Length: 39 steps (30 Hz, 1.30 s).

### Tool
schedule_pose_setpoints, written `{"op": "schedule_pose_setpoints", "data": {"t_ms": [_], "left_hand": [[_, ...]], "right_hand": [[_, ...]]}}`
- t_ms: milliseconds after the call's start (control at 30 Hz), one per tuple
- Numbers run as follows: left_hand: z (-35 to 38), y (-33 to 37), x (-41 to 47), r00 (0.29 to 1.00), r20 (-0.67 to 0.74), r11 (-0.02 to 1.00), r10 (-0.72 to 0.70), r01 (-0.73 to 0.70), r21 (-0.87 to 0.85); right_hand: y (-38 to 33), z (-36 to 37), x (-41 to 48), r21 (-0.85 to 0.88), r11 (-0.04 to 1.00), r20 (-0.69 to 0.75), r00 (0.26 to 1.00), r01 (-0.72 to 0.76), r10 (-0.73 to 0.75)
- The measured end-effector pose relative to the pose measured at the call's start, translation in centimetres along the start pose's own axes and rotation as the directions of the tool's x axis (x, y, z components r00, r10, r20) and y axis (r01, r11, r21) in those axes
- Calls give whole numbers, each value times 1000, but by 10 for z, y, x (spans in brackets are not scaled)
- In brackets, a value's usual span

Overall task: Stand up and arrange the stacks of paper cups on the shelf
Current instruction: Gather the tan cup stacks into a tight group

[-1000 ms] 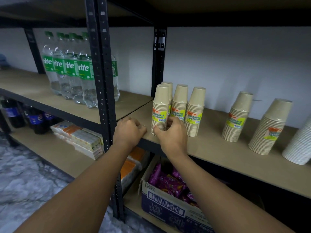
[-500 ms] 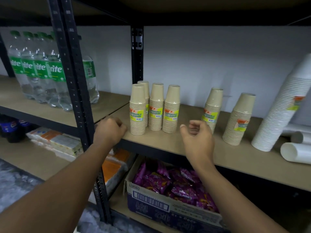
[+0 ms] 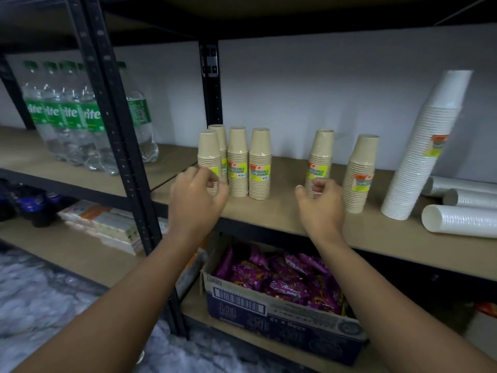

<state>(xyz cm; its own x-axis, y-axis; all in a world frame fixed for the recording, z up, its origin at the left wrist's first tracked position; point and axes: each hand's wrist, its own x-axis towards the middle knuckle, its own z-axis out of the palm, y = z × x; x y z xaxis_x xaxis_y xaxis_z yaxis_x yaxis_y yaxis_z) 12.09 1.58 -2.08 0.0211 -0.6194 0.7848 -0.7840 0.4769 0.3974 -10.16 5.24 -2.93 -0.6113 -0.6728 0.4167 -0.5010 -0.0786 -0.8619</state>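
The left hand (image 3: 197, 196) hangs in front of the shelf (image 3: 285, 170) edge with its fingers curled. Its fingertips overlap the lower part of the front-left stack (image 3: 208, 154) of tan paper cups, and I cannot tell whether they pinch it or only sit before it. The right hand (image 3: 320, 208) has its thumb out to the left and its fingers loosely curled, holding nothing. It covers the foot of the fifth stack (image 3: 320, 154).

The tan stacks stand mouth-down and carry yellow labels. Four are bunched at the left end of the shelf: the front-left one, a rear stack (image 3: 219, 138) just behind it, a third stack (image 3: 238, 157) and a fourth stack (image 3: 259, 160), all side by side and upright. A bare stretch of shelf separates them from the fifth stack. The sixth stack (image 3: 361, 168) stands apart to its right and tilts slightly.

Further right, a tall white stack (image 3: 425, 146) leans towards the wall. Beyond it, several white stacks (image 3: 457, 220) lie on their sides.

A black rear post (image 3: 212, 90) rises behind the bunched group, and a black front post (image 3: 107, 103) stands to the left of the left hand. Past the front post, clear bottles (image 3: 80, 125) with green labels stand on the neighbouring shelf.

Below the hands is an open cardboard box (image 3: 282, 310) holding purple packets (image 3: 285, 278). To the lower left are flat packs (image 3: 107, 222) and dark bottles (image 3: 29, 203).
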Motion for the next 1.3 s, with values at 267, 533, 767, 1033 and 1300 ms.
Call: {"op": "schedule_pose_setpoints", "data": {"t_ms": [267,533,767,1033,1300], "left_hand": [[57,71,-12,939,343,994,31,7,-108],[88,61,-32,926,376,995,-26,58,-76],[92,62,-32,933,359,997,-28,50,-52],[91,60,-33,934,356,995,-2,36,-89],[83,58,-36,926,377,996,29,7,-93]], "right_hand": [[11,-10,6,-96,995,86,995,-32,41],[16,2,33,-105,994,101,995,-7,18],[20,12,46,-127,992,74,997,-11,20],[20,10,49,-194,981,95,995,-15,34],[16,5,33,-184,982,171,985,42,-11]]}}
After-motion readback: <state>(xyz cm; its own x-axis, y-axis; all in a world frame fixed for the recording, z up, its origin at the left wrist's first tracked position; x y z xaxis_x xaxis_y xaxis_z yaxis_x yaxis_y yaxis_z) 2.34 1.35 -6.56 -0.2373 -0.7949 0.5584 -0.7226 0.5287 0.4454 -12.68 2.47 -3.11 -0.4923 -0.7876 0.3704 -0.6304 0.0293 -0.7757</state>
